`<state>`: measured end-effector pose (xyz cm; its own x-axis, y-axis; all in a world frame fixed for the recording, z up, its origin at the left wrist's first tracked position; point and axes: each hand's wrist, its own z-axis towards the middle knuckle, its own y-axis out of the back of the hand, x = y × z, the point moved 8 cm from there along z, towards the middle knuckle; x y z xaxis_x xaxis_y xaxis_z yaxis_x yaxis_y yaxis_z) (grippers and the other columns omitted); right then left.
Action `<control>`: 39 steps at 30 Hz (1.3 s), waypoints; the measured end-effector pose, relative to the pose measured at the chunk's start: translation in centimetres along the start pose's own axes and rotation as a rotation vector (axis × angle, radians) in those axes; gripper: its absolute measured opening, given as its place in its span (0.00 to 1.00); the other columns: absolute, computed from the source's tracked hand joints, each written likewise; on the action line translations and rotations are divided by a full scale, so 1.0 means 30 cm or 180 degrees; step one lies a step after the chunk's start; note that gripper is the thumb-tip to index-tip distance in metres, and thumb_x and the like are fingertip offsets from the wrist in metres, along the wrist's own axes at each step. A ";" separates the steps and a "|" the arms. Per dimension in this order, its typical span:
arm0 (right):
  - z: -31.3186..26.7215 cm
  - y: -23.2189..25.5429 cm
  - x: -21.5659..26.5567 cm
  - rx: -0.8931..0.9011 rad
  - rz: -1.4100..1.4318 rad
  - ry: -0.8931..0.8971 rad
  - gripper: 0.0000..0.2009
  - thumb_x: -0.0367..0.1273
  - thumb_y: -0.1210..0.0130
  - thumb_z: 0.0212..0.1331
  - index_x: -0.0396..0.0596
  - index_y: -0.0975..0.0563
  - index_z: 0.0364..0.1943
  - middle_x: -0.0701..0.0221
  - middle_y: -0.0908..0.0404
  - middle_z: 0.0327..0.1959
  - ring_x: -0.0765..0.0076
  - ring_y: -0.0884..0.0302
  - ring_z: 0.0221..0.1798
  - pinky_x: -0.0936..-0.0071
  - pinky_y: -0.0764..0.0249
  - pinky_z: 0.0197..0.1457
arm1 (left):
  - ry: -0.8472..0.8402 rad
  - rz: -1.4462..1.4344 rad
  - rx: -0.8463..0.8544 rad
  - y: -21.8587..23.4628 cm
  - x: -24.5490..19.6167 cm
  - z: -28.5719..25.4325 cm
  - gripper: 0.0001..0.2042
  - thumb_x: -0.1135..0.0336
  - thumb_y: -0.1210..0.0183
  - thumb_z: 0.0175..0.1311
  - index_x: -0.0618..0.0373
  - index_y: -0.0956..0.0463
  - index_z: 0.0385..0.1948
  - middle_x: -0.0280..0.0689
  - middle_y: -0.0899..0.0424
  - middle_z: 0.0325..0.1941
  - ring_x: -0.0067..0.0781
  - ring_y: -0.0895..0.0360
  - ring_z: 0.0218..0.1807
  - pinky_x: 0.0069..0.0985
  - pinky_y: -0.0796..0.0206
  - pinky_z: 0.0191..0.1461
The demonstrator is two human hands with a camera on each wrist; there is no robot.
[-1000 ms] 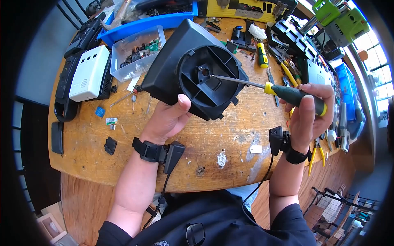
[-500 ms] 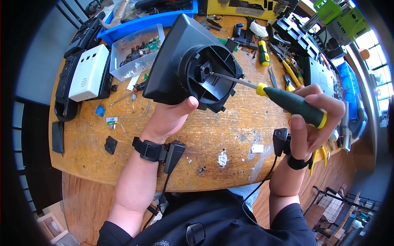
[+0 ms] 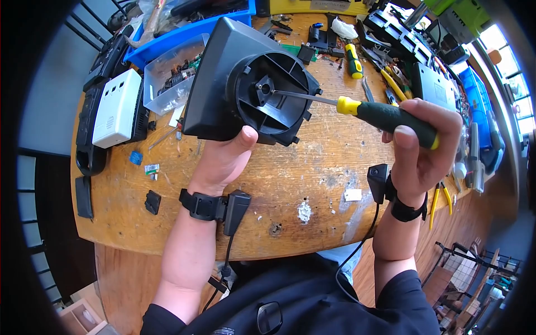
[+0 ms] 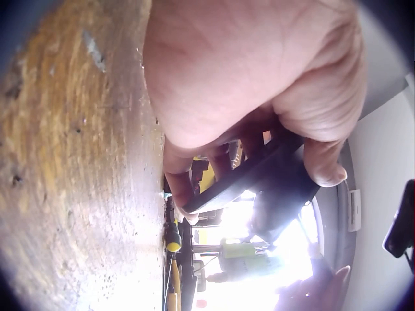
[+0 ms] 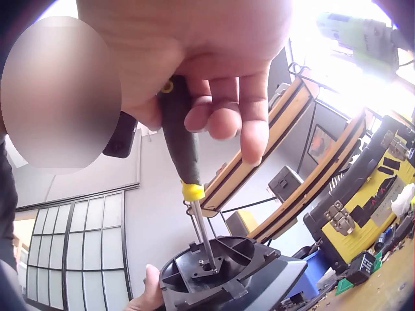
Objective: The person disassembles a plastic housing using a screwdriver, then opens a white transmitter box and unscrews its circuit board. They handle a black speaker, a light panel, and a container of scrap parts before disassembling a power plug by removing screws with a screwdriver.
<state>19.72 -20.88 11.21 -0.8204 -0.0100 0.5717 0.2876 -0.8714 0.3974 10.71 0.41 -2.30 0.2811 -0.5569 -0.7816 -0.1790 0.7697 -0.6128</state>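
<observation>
My left hand (image 3: pixel 223 159) holds a black plastic housing (image 3: pixel 215 72) above the bench, thumb beside its round ribbed collar and fingers behind it. In the left wrist view, the fingers (image 4: pixel 178 172) curl round the housing's dark edge. My right hand (image 3: pixel 427 151) grips the dark green and yellow handle of a screwdriver (image 3: pixel 385 115). Its shaft reaches into the collar, with the tip at a small screw on the central mount (image 3: pixel 263 91). In the right wrist view the screwdriver (image 5: pixel 181 139) slants down to that mount (image 5: pixel 209 269).
Behind the housing stand a clear bin (image 3: pixel 167 78) of parts and a blue tray (image 3: pixel 184 39). A white box (image 3: pixel 117 109) stands at the left. Another screwdriver (image 3: pixel 353 61), pliers (image 3: pixel 393 84) and other tools lie at the right. Small scraps dot the wooden bench (image 3: pixel 268 223).
The housing has tilted, turning its collar more to the right. My right hand has shifted and changed its hold on the screwdriver handle, while the tip stays at the central mount.
</observation>
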 end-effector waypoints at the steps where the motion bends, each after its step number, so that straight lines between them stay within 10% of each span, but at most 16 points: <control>1: 0.006 -0.005 0.012 0.0115 -0.0150 0.0152 0.20 0.31 0.41 0.52 0.38 0.33 0.47 0.63 0.28 0.44 0.77 0.28 0.36 0.83 0.31 0.36 | 0.0134 -0.0073 -0.0063 0.012 0.008 -0.003 0.31 0.64 0.34 0.53 0.49 0.38 0.60 0.27 0.33 0.60 0.26 0.39 0.62 0.28 0.50 0.66; 6: 0.009 -0.002 0.016 -0.0224 0.0848 0.0029 0.19 0.26 0.42 0.50 0.37 0.33 0.47 0.64 0.28 0.44 0.76 0.28 0.37 0.82 0.31 0.39 | -0.0084 0.0003 0.0122 0.000 -0.004 -0.001 0.30 0.62 0.37 0.56 0.48 0.39 0.61 0.28 0.34 0.61 0.29 0.39 0.63 0.34 0.50 0.68; 12: 0.033 -0.013 0.065 0.0205 -0.0819 0.0483 0.18 0.28 0.38 0.49 0.37 0.30 0.43 0.66 0.26 0.35 0.76 0.28 0.32 0.83 0.31 0.38 | -0.0167 0.0144 0.0167 0.013 -0.002 0.001 0.30 0.60 0.39 0.57 0.49 0.41 0.62 0.29 0.36 0.64 0.32 0.40 0.65 0.41 0.50 0.69; 16: 0.032 -0.013 0.061 0.0263 -0.0934 0.0526 0.19 0.28 0.38 0.49 0.36 0.31 0.43 0.67 0.25 0.32 0.76 0.28 0.29 0.83 0.32 0.37 | -0.0236 0.0194 0.0205 0.013 -0.003 0.001 0.30 0.61 0.38 0.56 0.48 0.40 0.62 0.28 0.36 0.64 0.32 0.40 0.65 0.41 0.50 0.68; 19: 0.023 -0.006 0.036 -0.0363 0.0599 0.0217 0.19 0.26 0.40 0.47 0.36 0.31 0.44 0.65 0.26 0.35 0.75 0.28 0.30 0.83 0.32 0.37 | -0.0016 -0.0174 0.0023 0.020 0.003 -0.001 0.33 0.67 0.32 0.49 0.48 0.37 0.59 0.24 0.33 0.60 0.27 0.39 0.63 0.32 0.52 0.68; 30: 0.038 -0.003 0.049 -0.0004 -0.0499 0.0553 0.18 0.30 0.35 0.47 0.37 0.29 0.39 0.69 0.25 0.32 0.76 0.24 0.30 0.81 0.29 0.33 | 0.0026 -0.0210 0.0062 -0.005 -0.006 0.007 0.35 0.66 0.30 0.47 0.46 0.38 0.60 0.26 0.34 0.61 0.30 0.41 0.65 0.38 0.53 0.69; 35: 0.020 -0.004 0.008 -0.0582 0.1097 -0.0045 0.20 0.30 0.34 0.47 0.36 0.31 0.41 0.68 0.26 0.33 0.76 0.25 0.31 0.82 0.30 0.32 | 0.0062 -0.0181 0.0124 0.000 0.002 0.010 0.35 0.65 0.30 0.47 0.46 0.38 0.60 0.26 0.34 0.61 0.30 0.41 0.65 0.40 0.53 0.69; 39: 0.040 0.009 0.049 -0.0236 0.0029 0.0607 0.19 0.30 0.34 0.47 0.36 0.30 0.40 0.68 0.25 0.31 0.76 0.25 0.30 0.82 0.30 0.31 | 0.0024 -0.0284 0.0141 0.018 0.007 0.017 0.35 0.65 0.30 0.47 0.46 0.38 0.60 0.26 0.34 0.62 0.30 0.42 0.66 0.41 0.53 0.69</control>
<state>19.18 -20.55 13.04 -0.8987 -0.1046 0.4259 0.2640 -0.9045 0.3348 11.16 0.86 -2.73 0.2870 -0.6261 -0.7250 -0.1118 0.7298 -0.6744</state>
